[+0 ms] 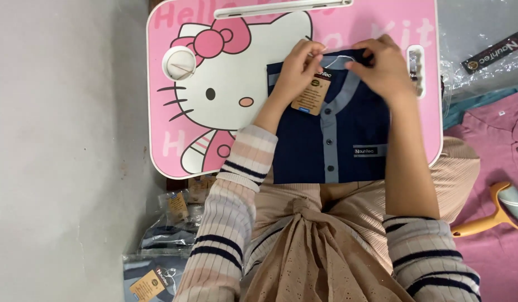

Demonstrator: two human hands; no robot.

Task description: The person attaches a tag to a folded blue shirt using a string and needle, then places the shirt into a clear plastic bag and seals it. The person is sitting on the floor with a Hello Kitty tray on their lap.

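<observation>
A folded navy shirt [356, 126] with a lighter blue placket and collar lies on a pink lap table [382, 25] printed with a white cartoon cat. My left hand [299, 67] rests on the shirt's collar, fingers pinching near a thin white string. A brown cardboard hang tag [311, 96] hangs just below that hand. My right hand [383, 66] is at the collar's right side, fingers closed on the fabric or string. The two hands nearly meet over the collar.
Packed shirts in clear plastic bags [158, 268] lie on the grey floor at the lower left. A pink shirt [496, 145] is spread at the right, with an orange-handled tool [488, 221] on it. Clear plastic wrap [482, 50] lies at the upper right.
</observation>
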